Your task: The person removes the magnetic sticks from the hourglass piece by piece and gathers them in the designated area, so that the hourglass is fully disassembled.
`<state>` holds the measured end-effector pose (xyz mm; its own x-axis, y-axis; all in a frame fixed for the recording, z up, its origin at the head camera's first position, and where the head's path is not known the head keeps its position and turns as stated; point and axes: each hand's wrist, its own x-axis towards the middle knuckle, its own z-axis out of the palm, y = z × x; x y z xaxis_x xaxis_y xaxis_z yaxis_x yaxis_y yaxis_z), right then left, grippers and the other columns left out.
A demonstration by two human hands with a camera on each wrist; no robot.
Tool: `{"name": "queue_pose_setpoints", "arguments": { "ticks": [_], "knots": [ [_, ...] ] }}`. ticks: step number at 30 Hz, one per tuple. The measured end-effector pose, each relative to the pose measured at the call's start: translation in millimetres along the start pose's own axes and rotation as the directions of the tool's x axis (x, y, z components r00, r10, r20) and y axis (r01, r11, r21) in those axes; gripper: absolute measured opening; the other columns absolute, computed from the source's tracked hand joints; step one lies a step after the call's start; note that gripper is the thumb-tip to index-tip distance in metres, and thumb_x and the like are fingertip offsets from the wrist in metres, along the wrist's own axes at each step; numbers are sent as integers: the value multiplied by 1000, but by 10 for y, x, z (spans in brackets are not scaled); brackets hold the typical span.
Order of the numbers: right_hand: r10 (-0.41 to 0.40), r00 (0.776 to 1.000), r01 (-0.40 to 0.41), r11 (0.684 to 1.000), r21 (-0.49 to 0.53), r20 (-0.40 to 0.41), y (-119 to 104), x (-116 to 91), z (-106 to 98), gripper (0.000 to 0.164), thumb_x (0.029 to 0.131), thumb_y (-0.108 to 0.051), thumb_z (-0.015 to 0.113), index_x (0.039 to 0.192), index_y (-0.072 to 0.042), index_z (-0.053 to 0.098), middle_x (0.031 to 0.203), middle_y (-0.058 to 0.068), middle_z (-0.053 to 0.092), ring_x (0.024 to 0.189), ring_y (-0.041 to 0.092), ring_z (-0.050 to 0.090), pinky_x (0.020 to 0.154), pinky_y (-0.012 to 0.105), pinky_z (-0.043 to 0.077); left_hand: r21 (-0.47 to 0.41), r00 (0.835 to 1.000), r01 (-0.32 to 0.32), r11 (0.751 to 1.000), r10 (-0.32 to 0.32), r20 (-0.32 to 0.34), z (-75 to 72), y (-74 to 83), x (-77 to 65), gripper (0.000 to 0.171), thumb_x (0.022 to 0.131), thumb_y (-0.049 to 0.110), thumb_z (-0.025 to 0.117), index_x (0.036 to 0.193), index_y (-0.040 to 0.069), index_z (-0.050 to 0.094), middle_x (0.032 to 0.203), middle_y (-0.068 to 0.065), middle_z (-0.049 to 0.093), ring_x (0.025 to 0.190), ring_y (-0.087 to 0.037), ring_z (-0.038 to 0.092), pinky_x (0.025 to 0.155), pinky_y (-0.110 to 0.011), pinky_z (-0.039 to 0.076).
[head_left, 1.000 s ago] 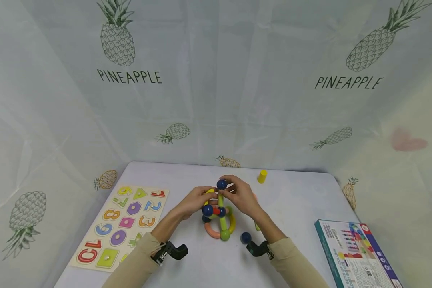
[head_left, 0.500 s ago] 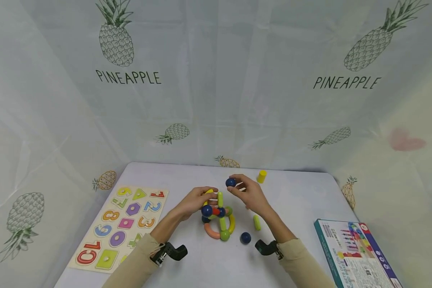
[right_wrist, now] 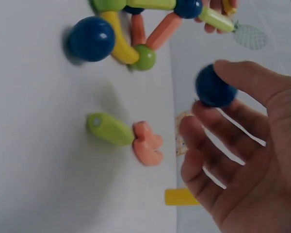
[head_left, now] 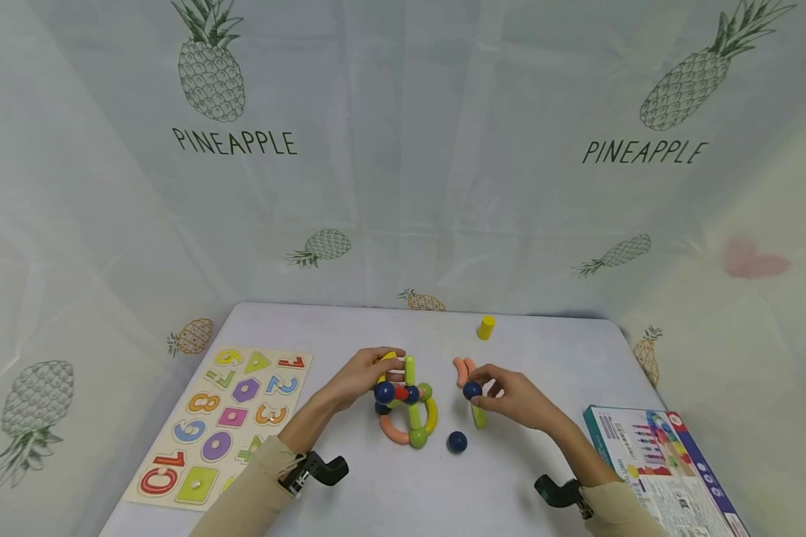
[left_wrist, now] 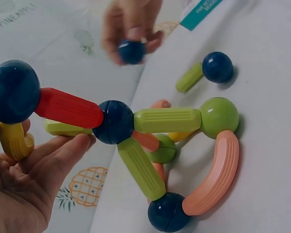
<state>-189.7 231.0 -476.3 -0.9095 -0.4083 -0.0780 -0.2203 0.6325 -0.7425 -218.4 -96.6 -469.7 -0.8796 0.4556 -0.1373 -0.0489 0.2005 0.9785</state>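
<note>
A structure of magnetic rods and balls stands mid-table, with a red rod [left_wrist: 70, 108], a light green ball [left_wrist: 219, 118] and a salmon curved rod [left_wrist: 213, 177]. My left hand [head_left: 363, 379] is at its upper left, fingers around a yellow curved rod [left_wrist: 13, 141]. An upright light green rod [head_left: 410, 371] has a free top end beside those fingers. To the right, my right hand [head_left: 517, 399] pinches a dark blue ball [right_wrist: 215, 87] between thumb and fingers, above the table and apart from the structure.
Near the right hand lie a loose blue ball [head_left: 457, 442], a light green rod [right_wrist: 109, 128] and two salmon curved rods [right_wrist: 146, 143]. A yellow rod [head_left: 486, 327] is at the back. A number puzzle board [head_left: 248, 414] lies left, a box [head_left: 665, 470] right.
The right hand has lifted the blue ball off the top of the upright green rod and carried it right and toward me. The left hand has stayed at the structure.
</note>
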Motion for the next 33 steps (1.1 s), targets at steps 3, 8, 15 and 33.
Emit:
{"name": "queue_pose_setpoints", "arguments": {
  "ticks": [3, 8, 15, 33],
  "knots": [
    [17, 993, -16, 1000, -8, 117, 80, -112, 7, 37, 88, -32, 78, 119, -16, 67, 101, -2, 65, 87, 19, 58, 66, 26, 49, 1, 1000, 1, 1000, -1, -3, -4, 6, -5, 44, 106, 27, 53, 141, 1, 55, 131, -19, 63, 109, -26, 70, 93, -34, 55],
    [18, 961, -13, 1000, -19, 275, 163, -206, 71, 30, 88, -30, 79, 114, -17, 70, 86, -3, 63, 76, 15, 56, 61, 24, 44, -6, 1000, 6, 1000, -6, -4, -2, 8, -5, 42, 106, 27, 53, 140, 2, 56, 132, -19, 63, 109, -26, 70, 92, -34, 55],
    [42, 938, -22, 998, -61, 345, 192, -208, 139, 27, 87, -24, 79, 112, -19, 71, 79, -5, 64, 65, 10, 55, 55, 24, 42, -6, 1000, 5, 1000, -5, -3, -3, 0, 4, 41, 106, 25, 52, 140, 2, 55, 132, -19, 63, 109, -27, 70, 92, -34, 55],
    [104, 926, -67, 991, -114, 364, 232, -203, 232, 28, 84, -22, 82, 110, -21, 72, 83, -5, 63, 76, 17, 56, 64, 29, 44, 13, 1000, 7, 1000, -7, -4, 11, -8, 14, 44, 106, 27, 52, 141, 0, 54, 132, -18, 63, 109, -26, 70, 93, -35, 55]
  ]
}}
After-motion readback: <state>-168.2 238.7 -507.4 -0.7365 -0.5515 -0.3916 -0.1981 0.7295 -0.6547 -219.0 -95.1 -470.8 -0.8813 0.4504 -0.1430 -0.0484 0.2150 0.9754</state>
